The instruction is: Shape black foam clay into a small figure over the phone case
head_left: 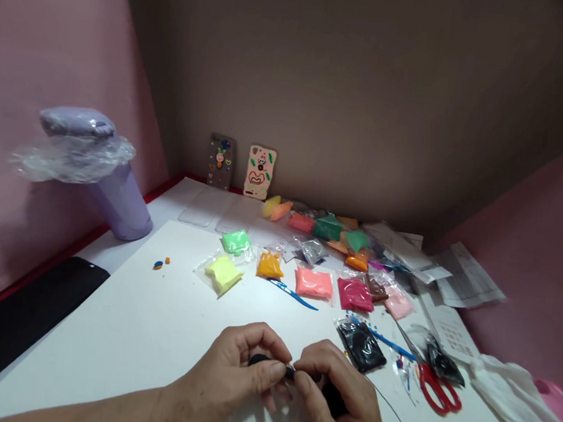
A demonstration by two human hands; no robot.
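Low in the head view, my left hand (232, 364) pinches a small piece of black modelling clay (259, 359) between thumb and fingers. Meeting it fingertip to fingertip, my right hand (352, 396) pinches the other end of the dark piece. A larger black lump (333, 399) shows under my right fingers, partly hidden by them. Beneath both hands there is something clear and shiny that I cannot make out. A packet of black clay (362, 346) lies just beyond my right hand, with a thin dark wire (394, 411) beside it.
Red-handled scissors (438, 389) and blue modelling tools (293, 294) lie on the white board (148, 331). Several coloured clay packets (314, 283) spread across the back. Two decorated phone cases (260, 172) lean on the wall. A purple bin (124, 201) stands left.
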